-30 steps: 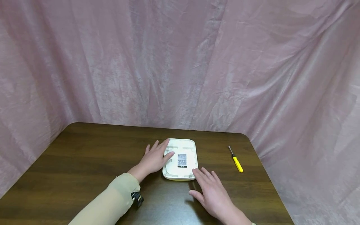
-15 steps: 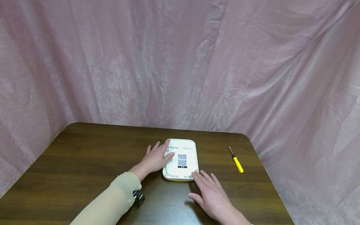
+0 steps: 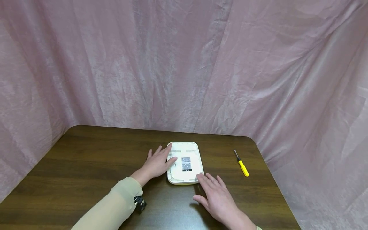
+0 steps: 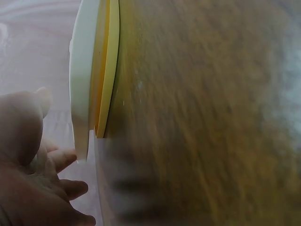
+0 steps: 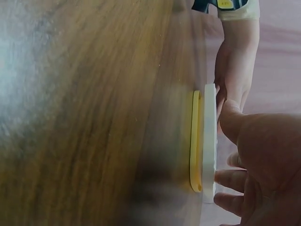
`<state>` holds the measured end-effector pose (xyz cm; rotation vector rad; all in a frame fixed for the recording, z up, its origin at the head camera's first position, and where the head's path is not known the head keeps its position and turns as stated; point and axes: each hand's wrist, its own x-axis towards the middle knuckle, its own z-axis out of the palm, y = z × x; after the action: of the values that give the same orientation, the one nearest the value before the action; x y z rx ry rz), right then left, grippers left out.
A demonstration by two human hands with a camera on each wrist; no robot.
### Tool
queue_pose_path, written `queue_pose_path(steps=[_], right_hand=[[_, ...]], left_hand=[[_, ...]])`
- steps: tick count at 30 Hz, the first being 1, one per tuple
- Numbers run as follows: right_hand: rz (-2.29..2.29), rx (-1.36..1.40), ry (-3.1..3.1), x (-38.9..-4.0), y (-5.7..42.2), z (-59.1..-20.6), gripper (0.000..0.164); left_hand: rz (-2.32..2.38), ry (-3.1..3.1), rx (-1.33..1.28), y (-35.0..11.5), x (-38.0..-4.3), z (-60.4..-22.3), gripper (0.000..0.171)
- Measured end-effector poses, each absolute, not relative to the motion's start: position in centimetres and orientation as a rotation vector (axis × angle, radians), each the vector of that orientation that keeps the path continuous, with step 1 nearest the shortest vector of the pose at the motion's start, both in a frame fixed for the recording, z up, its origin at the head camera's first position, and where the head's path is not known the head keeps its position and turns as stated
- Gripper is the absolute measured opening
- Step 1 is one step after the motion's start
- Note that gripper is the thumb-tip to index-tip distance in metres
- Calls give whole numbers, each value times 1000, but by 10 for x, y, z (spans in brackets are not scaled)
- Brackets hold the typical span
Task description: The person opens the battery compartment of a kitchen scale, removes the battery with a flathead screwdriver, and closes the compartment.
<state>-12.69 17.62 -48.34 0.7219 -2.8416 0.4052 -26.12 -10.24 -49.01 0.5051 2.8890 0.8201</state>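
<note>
A flat white device with rounded corners lies on the brown table, a printed label facing up. Moulded slots and ridges run round its upper face, and a yellow layer shows beneath the white body. My left hand rests along its left edge, fingers extended and the thumb over the upper face. At the near right corner my right hand touches the device with its fingertips, palm down and thumb spread away. In the right wrist view the white side wall is beside those fingers.
A screwdriver with a yellow handle lies on the table to the right of the device. Pink curtains hang behind the table and along its sides. A small black camera sits on the left wrist.
The device has turned slightly, its far end shifting a little left and its near end a little right. Both hands have moved only slightly with it. The screwdriver stays in place.
</note>
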Motion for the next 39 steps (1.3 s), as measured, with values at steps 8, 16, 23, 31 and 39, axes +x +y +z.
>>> queue_pose_path(steps=[8, 16, 23, 31, 39], right_hand=[[404, 684, -2893, -135, 177, -484, 71], [416, 642, -2910, -144, 177, -485, 70], [400, 623, -2936, -155, 181, -484, 71], [405, 575, -3001, -171, 184, -480, 70], [363, 589, -2999, -187, 186, -478, 67]], left_hand=[[809, 2902, 484, -108, -255, -492, 80], [781, 2932, 484, -112, -247, -493, 79], [658, 2989, 499, -118, -235, -490, 78], [578, 2992, 520, -123, -224, -487, 81], [558, 3005, 547, -127, -215, -487, 81]])
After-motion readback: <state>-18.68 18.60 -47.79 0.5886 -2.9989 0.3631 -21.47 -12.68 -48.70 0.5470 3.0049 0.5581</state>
